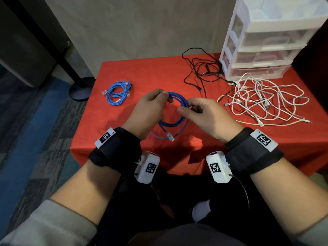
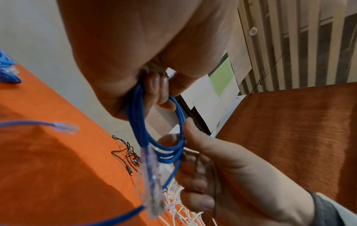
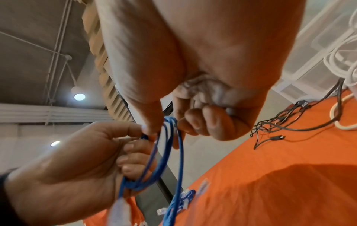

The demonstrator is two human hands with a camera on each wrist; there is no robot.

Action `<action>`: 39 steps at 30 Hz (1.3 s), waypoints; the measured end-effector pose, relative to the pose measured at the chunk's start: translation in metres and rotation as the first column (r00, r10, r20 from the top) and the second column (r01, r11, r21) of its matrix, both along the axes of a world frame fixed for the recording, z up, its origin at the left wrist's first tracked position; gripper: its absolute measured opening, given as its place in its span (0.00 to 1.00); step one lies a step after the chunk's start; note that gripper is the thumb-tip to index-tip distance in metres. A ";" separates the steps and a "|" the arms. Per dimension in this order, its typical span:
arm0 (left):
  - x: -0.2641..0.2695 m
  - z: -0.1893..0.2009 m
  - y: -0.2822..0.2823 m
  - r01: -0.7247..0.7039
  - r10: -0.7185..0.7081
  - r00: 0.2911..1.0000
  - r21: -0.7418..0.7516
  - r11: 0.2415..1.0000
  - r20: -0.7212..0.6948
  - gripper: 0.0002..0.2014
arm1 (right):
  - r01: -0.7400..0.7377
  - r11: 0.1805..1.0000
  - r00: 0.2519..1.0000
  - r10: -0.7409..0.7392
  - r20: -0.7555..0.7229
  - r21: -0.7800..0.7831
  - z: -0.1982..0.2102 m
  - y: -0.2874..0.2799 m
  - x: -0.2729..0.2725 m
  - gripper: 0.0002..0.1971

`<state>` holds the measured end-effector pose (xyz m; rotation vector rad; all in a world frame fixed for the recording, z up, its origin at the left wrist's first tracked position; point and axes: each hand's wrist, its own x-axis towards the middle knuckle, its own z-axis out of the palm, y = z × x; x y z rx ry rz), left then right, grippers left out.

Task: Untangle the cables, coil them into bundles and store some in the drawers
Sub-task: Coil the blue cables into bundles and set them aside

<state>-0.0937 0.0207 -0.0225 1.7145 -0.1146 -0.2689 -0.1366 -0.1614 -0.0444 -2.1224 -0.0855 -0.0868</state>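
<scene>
A dark blue network cable (image 1: 182, 102) hangs as a coil of several loops above the red table (image 1: 142, 71). My left hand (image 1: 166, 96) grips the coil's top left, thumb over the strands. My right hand (image 1: 186, 107) pinches the coil's right side between thumb and forefinger. One clear plug (image 1: 170, 137) dangles below the coil near the front edge. In the left wrist view the blue coil (image 2: 154, 137) runs from my left hand (image 2: 152, 90) to my right hand (image 2: 185, 137), and a plug (image 2: 152, 191) hangs blurred. The right wrist view shows my right hand (image 3: 168, 126) pinching the strands (image 3: 164, 154).
A lighter blue coiled bundle (image 1: 118, 92) lies at the table's left. Loose black cables (image 1: 202, 71) sprawl at the back. A tangle of white cables (image 1: 262, 100) covers the right side. A white plastic drawer unit (image 1: 262, 41) with all drawers closed stands at the back right corner.
</scene>
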 end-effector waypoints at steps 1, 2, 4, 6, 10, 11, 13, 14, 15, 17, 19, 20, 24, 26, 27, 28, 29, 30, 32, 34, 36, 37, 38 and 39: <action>-0.001 0.002 0.000 0.024 -0.024 1.000 -0.012 1.000 -0.007 0.14 | -0.011 0.999 1.000 0.011 -0.009 0.031 0.000 0.000 0.001 0.18; -0.002 0.005 -0.001 0.045 -0.046 0.999 -0.024 0.999 -0.021 0.14 | -0.011 0.996 1.000 0.013 -0.025 0.084 0.001 -0.001 0.001 0.18; -0.003 0.010 -0.001 0.081 -0.082 0.996 -0.032 0.996 -0.045 0.15 | 0.013 0.979 0.997 0.001 -0.071 0.201 0.002 -0.002 0.000 0.17; -0.002 0.013 0.000 0.108 -0.109 0.994 -0.028 0.994 -0.027 0.16 | 0.023 0.965 0.996 0.001 -0.090 0.263 0.004 0.000 -0.003 0.14; 0.002 0.009 0.001 0.038 -0.036 0.999 -0.056 0.998 0.035 0.16 | -0.039 0.930 0.991 0.081 -0.102 0.367 0.002 0.002 -0.002 0.05; 0.003 0.008 0.002 0.003 -0.001 1.000 -0.095 0.995 0.024 0.15 | -0.057 0.925 0.984 0.115 -0.133 0.375 -0.002 0.000 -0.002 0.04; 0.006 0.007 0.005 -0.050 0.045 0.999 -0.192 0.980 -0.031 0.15 | -0.081 0.920 0.962 0.173 -0.211 0.384 -0.007 -0.001 -0.003 0.03; 0.007 0.006 0.007 -0.069 0.054 0.996 -0.233 0.970 -0.072 0.14 | -0.072 0.915 0.954 0.179 -0.240 0.396 -0.009 -0.001 -0.003 0.03; 0.007 0.005 0.007 -0.087 0.058 0.991 -0.261 0.961 -0.117 0.14 | -0.040 0.907 0.953 0.161 -0.256 0.420 -0.011 -0.002 -0.003 0.04; 0.005 0.004 0.006 -0.127 0.065 0.974 -0.286 0.950 -0.216 0.15 | 0.046 0.871 0.970 0.078 -0.230 0.490 -0.010 -0.001 0.000 0.07; 0.003 -0.002 0.003 -0.163 0.080 0.944 -0.241 0.957 -0.321 0.16 | 0.079 0.815 0.987 0.019 -0.162 0.574 -0.006 0.001 0.004 0.09; 0.003 -0.005 0.001 -0.166 0.078 0.928 -0.216 0.962 -0.365 0.16 | 0.073 0.787 0.990 0.015 -0.137 0.613 -0.004 0.003 0.005 0.10; 0.005 -0.006 -0.002 -0.254 0.026 0.870 -0.402 0.880 -0.492 0.15 | 0.015 0.708 0.981 0.126 -0.148 0.706 -0.001 0.010 0.003 0.08; 0.005 -0.001 -0.005 -0.290 0.034 0.872 -0.459 0.840 -0.488 0.15 | -0.008 0.684 0.963 0.202 -0.179 0.729 0.001 0.012 -0.001 0.08; 0.005 -0.001 -0.007 -0.290 0.063 0.888 -0.449 0.845 -0.456 0.15 | -0.014 0.680 0.955 0.227 -0.192 0.733 0.002 0.011 -0.002 0.08; 0.006 -0.003 -0.007 -0.284 0.103 0.909 -0.419 0.862 -0.404 0.16 | -0.018 0.698 0.954 0.227 -0.197 0.716 0.003 0.011 -0.002 0.08; 0.006 -0.006 -0.007 -0.266 0.144 0.934 -0.366 0.892 -0.328 0.16 | -0.018 0.747 0.965 0.187 -0.184 0.664 0.002 0.009 0.000 0.08; 0.007 -0.010 -0.006 -0.243 0.180 0.957 -0.290 0.926 -0.228 0.16 | -0.006 0.822 0.985 0.104 -0.139 0.569 0.001 0.006 0.002 0.07; 0.008 -0.015 -0.001 -0.184 0.186 0.982 -0.069 0.981 0.019 0.17 | 0.072 0.933 0.995 -0.093 0.042 0.352 0.000 0.000 0.007 0.06; 0.006 -0.012 0.003 -0.090 0.052 0.970 0.151 0.985 0.239 0.15 | 0.143 0.976 0.954 -0.181 0.241 0.164 0.003 -0.009 0.011 0.10; 0.000 -0.006 0.003 0.014 -0.110 0.936 0.278 0.960 0.334 0.14 | 0.125 0.992 0.953 -0.118 0.279 -0.007 0.008 -0.016 0.016 0.17; -0.002 -0.004 0.003 0.059 -0.171 0.918 0.304 0.951 0.357 0.13 | 0.086 0.994 0.971 -0.067 0.231 -0.073 0.008 -0.019 0.018 0.19; -0.004 -0.001 0.002 0.098 -0.216 0.902 0.310 0.946 0.374 0.12 | 0.040 0.993 0.986 -0.021 0.164 -0.115 0.008 -0.021 0.020 0.18; -0.005 0.001 0.002 0.135 -0.247 0.890 0.297 0.945 0.383 0.10 | -0.004 0.992 0.995 0.017 0.103 -0.125 0.006 -0.022 0.022 0.15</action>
